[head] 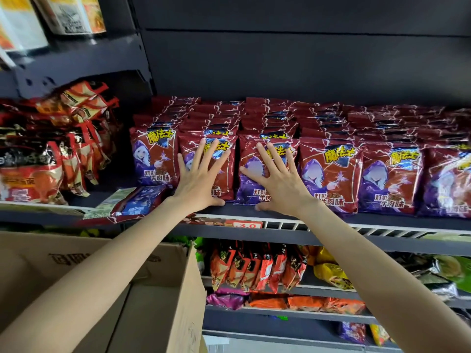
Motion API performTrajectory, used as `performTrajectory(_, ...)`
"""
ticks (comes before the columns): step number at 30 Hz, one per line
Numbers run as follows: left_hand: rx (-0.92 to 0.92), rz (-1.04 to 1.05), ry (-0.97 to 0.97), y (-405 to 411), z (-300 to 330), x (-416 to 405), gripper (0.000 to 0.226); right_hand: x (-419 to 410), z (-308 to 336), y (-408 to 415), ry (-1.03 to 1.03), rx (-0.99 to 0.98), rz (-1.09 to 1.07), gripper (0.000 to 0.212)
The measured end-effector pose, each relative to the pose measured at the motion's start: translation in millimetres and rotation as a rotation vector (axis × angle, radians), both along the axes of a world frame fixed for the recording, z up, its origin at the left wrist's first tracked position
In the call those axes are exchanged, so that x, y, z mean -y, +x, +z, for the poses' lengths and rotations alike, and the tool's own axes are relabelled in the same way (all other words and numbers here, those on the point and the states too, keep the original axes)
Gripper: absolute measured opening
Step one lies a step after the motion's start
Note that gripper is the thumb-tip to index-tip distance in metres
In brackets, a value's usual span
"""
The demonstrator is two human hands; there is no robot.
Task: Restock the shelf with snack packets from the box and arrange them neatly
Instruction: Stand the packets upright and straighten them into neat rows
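I have my left hand (201,174) and right hand (277,179) spread flat, fingers straight, against the front snack packets (328,174) along the shelf (382,221) front edge. I'd press evenly, keeping rows flush; one packet (137,203) lies flat left.

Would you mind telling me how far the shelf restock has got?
Mostly done: the red snack packets stand upright in rows filling the shelf. In hand: the left hand and right hand press flat against two front packets, squaring them. Left: one packet lies flat at the shelf's left end, and the box interior is not visible.
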State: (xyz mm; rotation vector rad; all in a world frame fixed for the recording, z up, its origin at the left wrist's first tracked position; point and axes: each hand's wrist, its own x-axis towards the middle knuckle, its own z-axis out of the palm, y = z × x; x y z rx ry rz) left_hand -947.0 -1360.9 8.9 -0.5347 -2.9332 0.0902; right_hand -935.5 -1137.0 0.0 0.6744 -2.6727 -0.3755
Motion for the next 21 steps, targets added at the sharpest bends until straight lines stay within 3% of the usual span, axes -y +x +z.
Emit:
performTrajectory(3,-0.005,-0.059,0.027,20,11,0,0.114,0,-1,7,-0.118,-0.052,0.081,0.074)
performTrajectory(6,-0.175,-0.234,0.147,52,27,19,0.063,14,2,18,-0.322,-0.106,0.222,0.054)
performTrajectory(8,-0.269,-0.337,0.197,72,35,44,0.044,34,5,24,-0.367,-0.110,0.305,0.049)
performTrajectory(12,-0.281,-0.268,0.196,98,31,112,0.051,77,1,23,-0.319,-0.081,0.351,0.052)
performTrajectory(16,-0.083,0.013,0.027,103,22,164,0.069,102,-6,12,-0.222,-0.053,0.298,0.062)
performTrajectory(18,-0.079,0.103,0.053,100,19,174,0.052,107,-7,9,-0.201,-0.047,0.271,0.061)
performTrajectory(21,-0.221,0.051,0.168,99,23,177,0.027,108,-10,6,-0.196,-0.045,0.250,0.059)
